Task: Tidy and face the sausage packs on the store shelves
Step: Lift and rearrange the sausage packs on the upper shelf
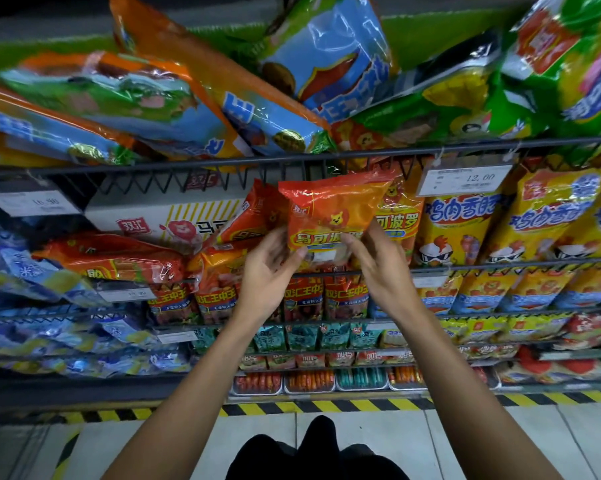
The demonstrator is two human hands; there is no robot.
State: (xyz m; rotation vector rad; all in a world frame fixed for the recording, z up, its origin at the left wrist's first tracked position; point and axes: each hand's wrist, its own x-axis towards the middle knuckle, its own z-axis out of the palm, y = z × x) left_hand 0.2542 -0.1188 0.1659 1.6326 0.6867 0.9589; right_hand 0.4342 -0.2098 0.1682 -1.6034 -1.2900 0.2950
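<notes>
An orange sausage pack with a lion face [330,216] is held upright in front of the second shelf, label facing me. My left hand [269,271] grips its lower left edge and my right hand [378,268] grips its lower right edge. Behind it lean another orange pack [254,216] and a matching lion pack [401,216]. To the left an orange pack [112,258] lies flat on its side. Yellow chicken sausage packs [461,226] stand upright to the right.
The wire top shelf [223,162] carries jumbled blue, orange and green packs [223,109]. A white carton [160,220] sits behind the left packs. Price tags [465,180] hang from the rail. Lower shelves hold red packs [344,296] and small trays. A yellow-black floor stripe [326,407] marks the base.
</notes>
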